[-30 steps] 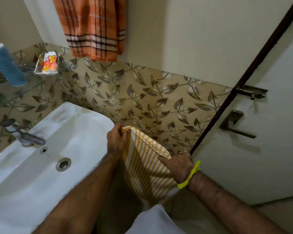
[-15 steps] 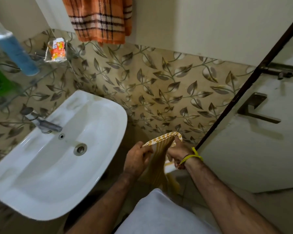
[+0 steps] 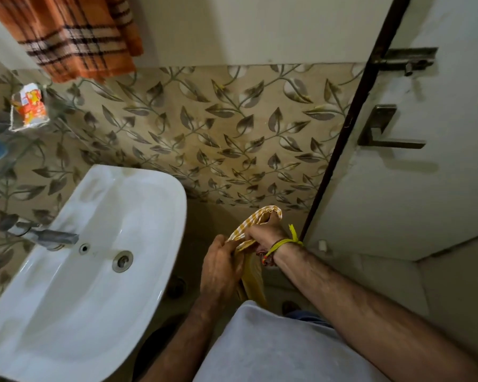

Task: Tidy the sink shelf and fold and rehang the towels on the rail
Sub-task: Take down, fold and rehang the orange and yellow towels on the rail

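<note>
Gripping yellow towel (image 3: 253,279) between left hand (image 3: 221,267), right hand (image 3: 265,234)

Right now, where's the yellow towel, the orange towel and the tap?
yellow towel (image 3: 262,215): head view, checked top edge.
orange towel (image 3: 75,37): head view, plaid middle.
tap (image 3: 57,237): head view, spout.

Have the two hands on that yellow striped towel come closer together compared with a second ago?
Yes. The left hand and right hand nearly meet, bunching the yellow towel beside the sink; earlier they held it spread apart.
</note>
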